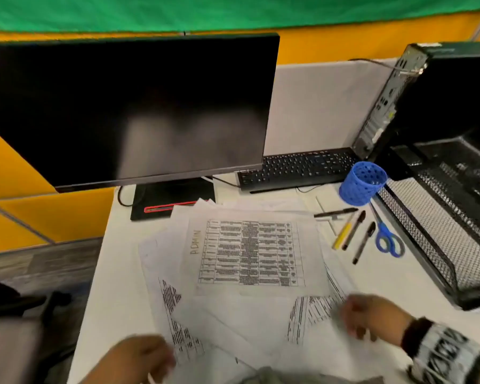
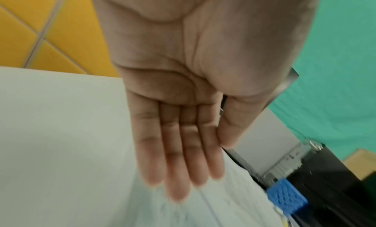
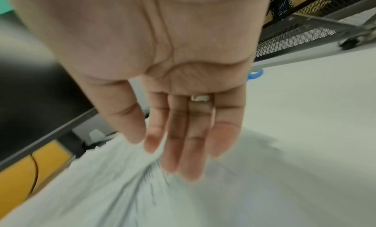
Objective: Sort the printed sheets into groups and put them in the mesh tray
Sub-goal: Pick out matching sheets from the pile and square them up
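Observation:
A loose spread of printed sheets (image 1: 250,253) lies on the white desk in front of the monitor; the top one shows a table and the handwritten word ADMIN. The black mesh tray (image 1: 438,239) stands at the desk's right side. My left hand (image 1: 139,356) hovers over the near left corner of the sheets (image 2: 213,206), fingers (image 2: 179,166) straight and holding nothing. My right hand (image 1: 369,317) is over the near right part of the sheets (image 3: 122,190), fingers (image 3: 183,142) straight, a ring on one, nothing held. Both are blurred.
A dark monitor (image 1: 128,106) stands behind the sheets, a keyboard (image 1: 297,167) to its right and a PC tower (image 1: 432,95) at the back right. A blue pen cup (image 1: 362,182), several pens (image 1: 352,231) and blue scissors (image 1: 387,236) lie between the sheets and the tray.

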{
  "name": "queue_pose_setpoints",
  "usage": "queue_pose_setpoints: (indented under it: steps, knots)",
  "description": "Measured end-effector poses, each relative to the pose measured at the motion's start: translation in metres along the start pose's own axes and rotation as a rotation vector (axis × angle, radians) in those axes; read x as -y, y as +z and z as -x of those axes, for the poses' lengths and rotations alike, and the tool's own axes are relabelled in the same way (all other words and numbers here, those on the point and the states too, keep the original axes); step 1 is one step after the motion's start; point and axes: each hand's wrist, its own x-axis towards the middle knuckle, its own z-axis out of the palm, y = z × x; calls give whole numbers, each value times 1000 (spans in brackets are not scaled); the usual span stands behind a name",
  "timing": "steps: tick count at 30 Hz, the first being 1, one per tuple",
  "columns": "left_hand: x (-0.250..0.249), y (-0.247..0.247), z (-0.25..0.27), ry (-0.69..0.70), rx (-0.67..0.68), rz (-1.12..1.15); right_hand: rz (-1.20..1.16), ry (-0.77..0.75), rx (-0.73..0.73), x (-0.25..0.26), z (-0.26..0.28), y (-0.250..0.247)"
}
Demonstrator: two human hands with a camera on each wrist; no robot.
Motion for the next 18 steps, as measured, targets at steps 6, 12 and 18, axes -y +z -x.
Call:
queue_pose_setpoints:
  steps: [6, 12, 18]
  knots:
    - [-30, -24, -78, -25, -396, 272, -371, 201, -246, 52, -57, -8]
    - [-33, -24, -113, -204, -414, 541, -453, 256, -276, 51, -73, 9]
    - [-42, -16, -114, -238, -302, 400, -392, 161, -279, 48, -72, 14]
